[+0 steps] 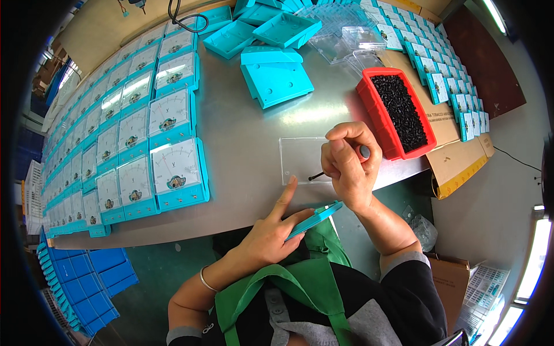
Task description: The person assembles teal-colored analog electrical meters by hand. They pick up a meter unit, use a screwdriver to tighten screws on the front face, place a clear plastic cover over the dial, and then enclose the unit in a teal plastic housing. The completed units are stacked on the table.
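Red tray [375, 118]: heaped with small black parts [399, 109], too fine to identify singly.
Right hand [353, 173]: just nearer the wearer than the red tray, fingers curled closed around a screwdriver [316, 175], index finger bent over toward the thumb; the dark shaft points left, away from the tray.
Left hand [268, 236]: left of the tray and nearer the wearer, thumb and lower fingers gripping a turquoise meter case [313, 221], index finger spread out straight; whether its tip touches the clear cover, I cannot tell.
Meter case: tilted, seen nearly edge-on, below and left of the tray.
Clear cover [301, 158]: flat on the metal tabletop [231, 104], left of the tray, partly hidden by the right hand.
Empty turquoise cases [277, 81]: left of the tray and farther off, several stacked askew.
Spare clear covers [334, 34]: piled beyond the tray.
Analog panel meters [175, 167]: in rows, well left of the tray.
More meters [438, 86]: right of the tray, over cardboard [456, 167].
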Available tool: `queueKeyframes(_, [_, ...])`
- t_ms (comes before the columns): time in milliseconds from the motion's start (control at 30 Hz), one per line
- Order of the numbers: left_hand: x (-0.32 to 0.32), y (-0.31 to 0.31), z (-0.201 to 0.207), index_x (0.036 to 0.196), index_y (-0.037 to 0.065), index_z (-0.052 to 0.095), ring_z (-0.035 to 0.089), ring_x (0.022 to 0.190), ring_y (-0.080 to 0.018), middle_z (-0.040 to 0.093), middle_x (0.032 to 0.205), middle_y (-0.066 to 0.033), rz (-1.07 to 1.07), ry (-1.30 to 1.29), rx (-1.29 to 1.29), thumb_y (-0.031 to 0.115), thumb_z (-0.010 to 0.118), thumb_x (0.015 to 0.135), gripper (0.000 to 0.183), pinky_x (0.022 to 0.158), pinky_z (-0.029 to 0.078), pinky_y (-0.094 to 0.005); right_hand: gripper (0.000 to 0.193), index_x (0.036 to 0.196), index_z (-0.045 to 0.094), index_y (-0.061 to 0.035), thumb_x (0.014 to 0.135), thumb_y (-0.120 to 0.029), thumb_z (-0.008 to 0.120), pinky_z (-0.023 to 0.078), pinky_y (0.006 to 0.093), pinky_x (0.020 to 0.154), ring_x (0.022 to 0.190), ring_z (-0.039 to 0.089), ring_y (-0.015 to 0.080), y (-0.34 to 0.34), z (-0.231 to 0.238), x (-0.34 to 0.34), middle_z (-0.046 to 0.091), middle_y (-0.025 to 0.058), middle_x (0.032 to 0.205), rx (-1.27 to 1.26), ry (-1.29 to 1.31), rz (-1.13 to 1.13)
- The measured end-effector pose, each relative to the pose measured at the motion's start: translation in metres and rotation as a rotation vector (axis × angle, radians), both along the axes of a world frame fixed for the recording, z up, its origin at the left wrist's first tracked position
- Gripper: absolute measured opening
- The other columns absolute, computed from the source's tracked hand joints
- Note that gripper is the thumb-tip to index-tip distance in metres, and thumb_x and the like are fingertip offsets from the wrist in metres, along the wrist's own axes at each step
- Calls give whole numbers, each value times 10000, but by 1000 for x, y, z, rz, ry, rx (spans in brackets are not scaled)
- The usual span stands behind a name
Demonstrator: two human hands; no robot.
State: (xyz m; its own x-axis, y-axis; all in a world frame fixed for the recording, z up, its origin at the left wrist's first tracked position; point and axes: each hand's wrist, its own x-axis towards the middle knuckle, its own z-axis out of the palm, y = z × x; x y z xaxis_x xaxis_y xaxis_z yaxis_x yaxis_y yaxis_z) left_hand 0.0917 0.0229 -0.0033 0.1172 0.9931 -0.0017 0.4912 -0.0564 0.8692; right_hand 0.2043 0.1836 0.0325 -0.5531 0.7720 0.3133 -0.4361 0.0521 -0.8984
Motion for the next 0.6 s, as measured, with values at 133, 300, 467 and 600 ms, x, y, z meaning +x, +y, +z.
queueKeyframes(133, [0, 1, -1, 1282, 52, 544, 281, 1357, -443, 42, 1536, -267, -14, -38, -70, 149, 630, 819, 481, 1055, 361, -435, 68, 953, 552, 13, 932, -30, 504, 326, 211, 435, 493, 412, 44, -13, -11, -4, 487, -5, 609, 224, -2, -133])
queueKeyframes(300, [-11, -3, -8, 1240, 7, 539, 520, 1103, -392, 234, 1474, -265, -11, 14, 212, 116, 653, 819, 449, 855, 486, -392, 94, 999, 562, 6, 942, -60, 525, 318, 207, 446, 507, 421, 50, 4, -1, -3, 493, -8, 615, -18, -48, 16])
queueKeyframes(467, [-30, -27, 10, 1180, -20, 533, 624, 869, -160, 625, 1020, -94, 286, -816, -238, 125, 649, 869, 363, 669, 580, -325, 238, 1066, 593, 7, 918, -177, 623, 336, 192, 494, 585, 432, 38, 17, 36, 3, 549, -9, 725, 171, -204, 59])
queueKeyframes(600, [-41, -17, 20, 1216, -34, 476, 650, 876, -227, 619, 1059, -150, 420, -1111, -213, 95, 662, 824, 453, 594, 588, -344, 538, 1174, 627, -74, 694, -246, 798, 534, 364, 754, 803, 662, 253, 37, 13, 31, 500, 204, 1259, 902, -999, 213])
